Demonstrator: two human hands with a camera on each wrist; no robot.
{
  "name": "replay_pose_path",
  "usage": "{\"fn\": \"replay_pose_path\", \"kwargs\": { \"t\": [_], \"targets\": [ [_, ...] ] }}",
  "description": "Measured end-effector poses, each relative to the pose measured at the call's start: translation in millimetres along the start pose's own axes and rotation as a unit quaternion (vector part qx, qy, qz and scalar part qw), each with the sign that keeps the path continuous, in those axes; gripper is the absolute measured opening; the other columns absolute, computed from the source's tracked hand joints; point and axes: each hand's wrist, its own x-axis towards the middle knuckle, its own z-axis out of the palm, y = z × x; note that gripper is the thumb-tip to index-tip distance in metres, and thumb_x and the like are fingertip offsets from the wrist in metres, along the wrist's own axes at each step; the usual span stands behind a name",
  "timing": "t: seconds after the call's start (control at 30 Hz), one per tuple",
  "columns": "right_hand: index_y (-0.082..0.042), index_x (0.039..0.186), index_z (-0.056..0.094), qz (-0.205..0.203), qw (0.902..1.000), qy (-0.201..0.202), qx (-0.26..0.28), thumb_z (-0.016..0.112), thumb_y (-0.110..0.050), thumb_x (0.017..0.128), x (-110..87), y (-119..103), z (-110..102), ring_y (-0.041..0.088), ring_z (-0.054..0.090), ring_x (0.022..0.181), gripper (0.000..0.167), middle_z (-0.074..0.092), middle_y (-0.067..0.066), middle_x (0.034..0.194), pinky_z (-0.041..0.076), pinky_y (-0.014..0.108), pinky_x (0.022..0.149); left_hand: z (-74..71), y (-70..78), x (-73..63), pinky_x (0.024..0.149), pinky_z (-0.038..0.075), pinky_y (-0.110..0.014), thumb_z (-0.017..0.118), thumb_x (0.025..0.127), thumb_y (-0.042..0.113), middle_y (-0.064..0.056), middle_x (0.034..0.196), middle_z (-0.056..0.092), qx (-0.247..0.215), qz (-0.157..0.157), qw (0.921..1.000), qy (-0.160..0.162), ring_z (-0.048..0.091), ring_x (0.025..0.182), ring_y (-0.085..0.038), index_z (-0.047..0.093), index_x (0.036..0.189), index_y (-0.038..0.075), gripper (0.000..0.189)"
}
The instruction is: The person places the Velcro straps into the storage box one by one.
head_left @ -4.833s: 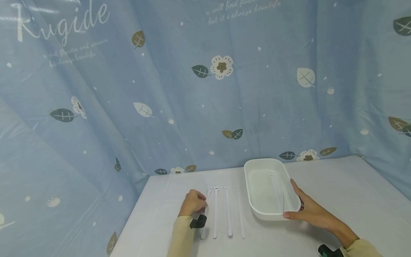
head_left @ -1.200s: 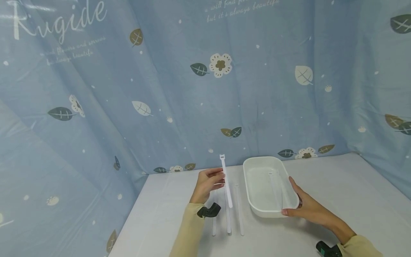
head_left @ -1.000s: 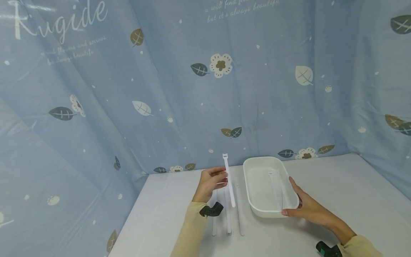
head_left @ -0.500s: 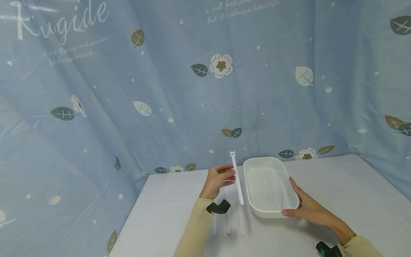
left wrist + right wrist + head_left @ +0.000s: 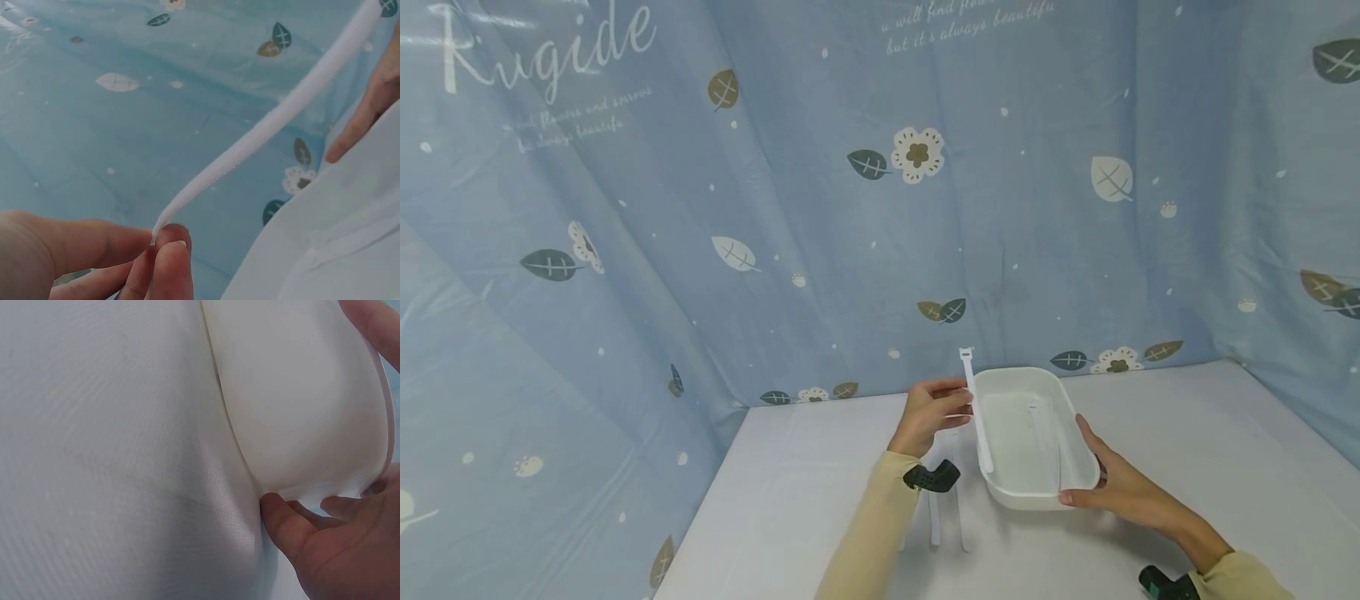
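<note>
My left hand (image 5: 931,417) pinches a white cable tie (image 5: 977,425) with a slotted head, held up at a slant. In the head view the tie overlaps the left rim of a white plastic container (image 5: 1028,502). The left wrist view shows thumb and fingertips gripping one edge of the fuzzy tie (image 5: 250,139). My right hand (image 5: 1123,493) grips the container's near right corner, with the thumb at the front rim and fingers along the side. Inside the container lies another white tie (image 5: 1042,433).
More white ties, including one with its end showing (image 5: 934,521) and a thinner-looking one (image 5: 963,529), lie on the white-covered table (image 5: 805,467), partly behind my left wrist. A blue patterned curtain (image 5: 850,250) stands along the back and left.
My left hand has picked up the leftmost tie from the table and raised it. It has moved right, up to the container's left rim. My right hand keeps its hold on the container.
</note>
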Motion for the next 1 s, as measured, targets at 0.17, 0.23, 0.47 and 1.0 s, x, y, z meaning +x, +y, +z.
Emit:
{"fn": "replay_pose_path", "kwargs": {
  "t": [0.17, 0.23, 0.47, 1.0],
  "targets": [
    [-0.002, 0.163, -0.014, -0.002, 1.0000, 0.004, -0.004, 0.080, -0.025, 0.089, 0.9, 0.8, 0.3, 0.058, 0.051, 0.133, 0.121, -0.001, 0.043, 0.165, 0.058, 0.053, 0.091, 12.3, -0.5, 4.9, 0.074, 0.065, -0.028, 0.074, 0.091, 0.002, -0.006, 0.095, 0.074, -0.003, -0.004, 1.0000, 0.001, 0.072, 0.073, -0.011, 0.071, 0.120, -0.005, 0.030],
    [-0.002, 0.163, -0.014, -0.002, 1.0000, 0.003, -0.003, 0.080, -0.025, 0.089, 0.8, 0.6, 0.0, 0.056, 0.053, 0.131, 0.121, -0.001, 0.043, 0.164, 0.058, 0.051, 0.090, 15.5, -1.0, 6.5, 0.074, 0.065, -0.028, 0.074, 0.091, 0.001, -0.006, 0.094, 0.075, -0.003, -0.006, 1.0000, 0.000, 0.072, 0.072, -0.010, 0.072, 0.120, -0.004, 0.030],
    [-0.002, 0.163, -0.015, -0.004, 1.0000, -0.003, 0.000, 0.079, -0.024, 0.089, 0.2, 0.6, -0.3, 0.052, 0.056, 0.130, 0.121, 0.000, 0.043, 0.164, 0.059, 0.043, 0.088, 24.3, -2.4, 11.5, 0.075, 0.065, -0.029, 0.074, 0.091, 0.001, -0.007, 0.094, 0.075, 0.003, -0.006, 0.9999, -0.008, 0.072, 0.071, -0.010, 0.072, 0.120, -0.003, 0.029],
    [-0.003, 0.163, -0.016, 0.001, 0.9999, -0.003, 0.011, 0.080, -0.024, 0.090, 0.5, -0.7, -0.6, 0.053, 0.053, 0.134, 0.122, 0.002, 0.041, 0.165, 0.056, 0.024, 0.084, 39.7, -16.3, 22.4, 0.073, 0.066, -0.030, 0.071, 0.092, 0.001, -0.011, 0.091, 0.076, 0.025, -0.013, 0.9995, -0.012, 0.072, 0.069, -0.011, 0.074, 0.113, -0.002, 0.021]
  ]
}}
